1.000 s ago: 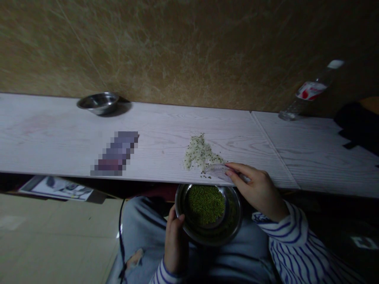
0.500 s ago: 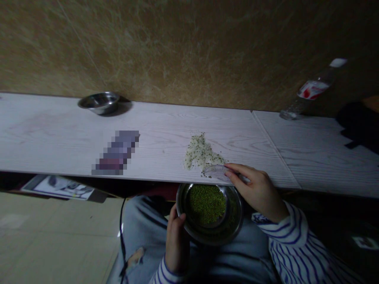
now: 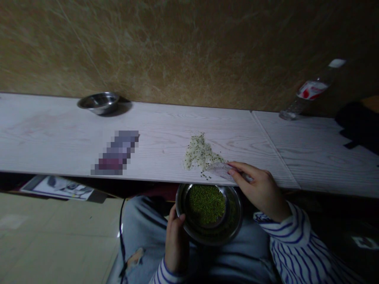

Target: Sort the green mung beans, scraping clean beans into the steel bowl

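Note:
My left hand (image 3: 177, 240) grips the left rim of a steel bowl (image 3: 235, 228), which rests over my lap just under the table's front edge. Green mung beans (image 3: 206, 204) cover the bowl's bottom. Pinched between the thumb and fingers of my right hand (image 3: 262, 187) is a thin, translucent flat piece (image 3: 220, 169); its exact kind is unclear. It lies low over the tabletop beside a spread of white grains mixed with green beans (image 3: 199, 152). A few loose green beans lie near its left end, close to the table edge.
A second steel bowl (image 3: 99, 103) stands by the wall at the back left. Nearer me lies a blurred-out flat object (image 3: 117, 152). A clear plastic bottle (image 3: 312, 90) is at the back right, with a dark cloth item (image 3: 358, 122) beside it on the white table (image 3: 154, 138).
My right hand has shifted slightly right with the translucent piece, away from the loose beans at the edge. My left hand and the bowl have hardly moved.

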The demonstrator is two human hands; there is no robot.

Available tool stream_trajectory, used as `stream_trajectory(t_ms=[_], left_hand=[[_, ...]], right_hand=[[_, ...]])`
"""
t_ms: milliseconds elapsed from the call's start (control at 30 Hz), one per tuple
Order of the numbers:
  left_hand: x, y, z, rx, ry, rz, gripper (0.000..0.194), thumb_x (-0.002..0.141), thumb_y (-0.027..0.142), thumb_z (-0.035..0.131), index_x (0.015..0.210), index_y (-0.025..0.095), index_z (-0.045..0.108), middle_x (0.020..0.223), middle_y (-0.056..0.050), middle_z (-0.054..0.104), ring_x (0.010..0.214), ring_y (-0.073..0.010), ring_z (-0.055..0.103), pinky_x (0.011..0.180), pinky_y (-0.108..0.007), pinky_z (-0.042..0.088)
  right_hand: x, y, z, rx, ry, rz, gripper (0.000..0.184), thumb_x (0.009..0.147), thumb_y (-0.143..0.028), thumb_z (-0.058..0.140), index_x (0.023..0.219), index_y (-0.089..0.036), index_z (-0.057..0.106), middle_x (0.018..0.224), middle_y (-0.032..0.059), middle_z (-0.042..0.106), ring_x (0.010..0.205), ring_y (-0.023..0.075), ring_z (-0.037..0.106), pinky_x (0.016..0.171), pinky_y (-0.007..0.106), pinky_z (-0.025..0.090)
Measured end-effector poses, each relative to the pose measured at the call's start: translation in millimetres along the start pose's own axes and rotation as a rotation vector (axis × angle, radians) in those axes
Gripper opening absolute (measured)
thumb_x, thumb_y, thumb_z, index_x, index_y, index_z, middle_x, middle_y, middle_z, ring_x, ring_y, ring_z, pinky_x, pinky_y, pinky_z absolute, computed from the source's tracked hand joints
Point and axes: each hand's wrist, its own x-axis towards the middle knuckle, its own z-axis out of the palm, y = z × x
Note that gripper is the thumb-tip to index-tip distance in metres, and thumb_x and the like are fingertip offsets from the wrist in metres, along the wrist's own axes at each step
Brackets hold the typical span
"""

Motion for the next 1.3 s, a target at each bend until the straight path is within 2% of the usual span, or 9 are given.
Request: stream_trajectory(t_ms=[233,333,633,967,1300], left_hand=[[0.5,-0.4,-3.9,0.01,-0.007,0.002,0.039,0.078,0.036,0.07,0.115,0.023,0.071,0.113,-0.006,0.073,0.115,-0.0297,0.058,0.094,-0.038,0.044],[0.5,-0.9,-5.1,0.038,-0.006,0.012,0.039,0.079,0.036,0.069,0.115,0.022,0.071,0.11,-0.005,0.073,0.111,-0.0286,0.059,0.089,-0.037,0.045],[0.9,0.4,-2.2,-0.022,0.003,-0.024,0.046,0.073,0.039,0.074,0.116,0.021,0.07,0.111,-0.008,0.074,0.111,-0.0316,0.061,0.093,-0.042,0.047],[1.6,-0.3,-3.4,0.011,0.003,-0.004,0.046,0.075,0.037,0.072,0.118,0.022,0.071,0.11,-0.007,0.073,0.111,-0.031,0.061,0.092,-0.041,0.047],[-0.6,-0.3,-2.8,-0.007,0.012,-0.018,0.046,0.074,0.037,0.072,0.117,0.022,0.071,0.111,-0.007,0.074,0.113,-0.0307,0.06,0.092,-0.04,0.047]], right_hand=[[2.5,-3.0,2.1,0.017,0.008,0.003,0.026,0.091,-0.024,0.059,0.106,-0.017,0.078,0.098,0.0095,0.081,0.082,0.0247,0.078,0.074,0.036,0.064],[2.1,-1.7,1.4,0.001,0.02,0.002,0.025,0.091,-0.024,0.059,0.107,-0.017,0.078,0.098,0.0099,0.081,0.083,0.0251,0.078,0.076,0.036,0.064],[-0.6,-3.0,-0.7,0.028,-0.024,-0.009,0.024,0.091,-0.023,0.061,0.106,-0.017,0.079,0.096,0.0079,0.082,0.082,0.0223,0.078,0.074,0.031,0.062],[1.1,-1.9,3.4,0.06,-0.045,0.001,0.025,0.092,-0.024,0.061,0.109,-0.018,0.078,0.1,0.0074,0.081,0.086,0.0225,0.077,0.079,0.033,0.062],[2.6,-2.8,3.5,0.038,-0.048,0.002,0.025,0.092,-0.023,0.06,0.109,-0.017,0.078,0.1,0.0089,0.081,0.084,0.0238,0.078,0.075,0.034,0.063]])
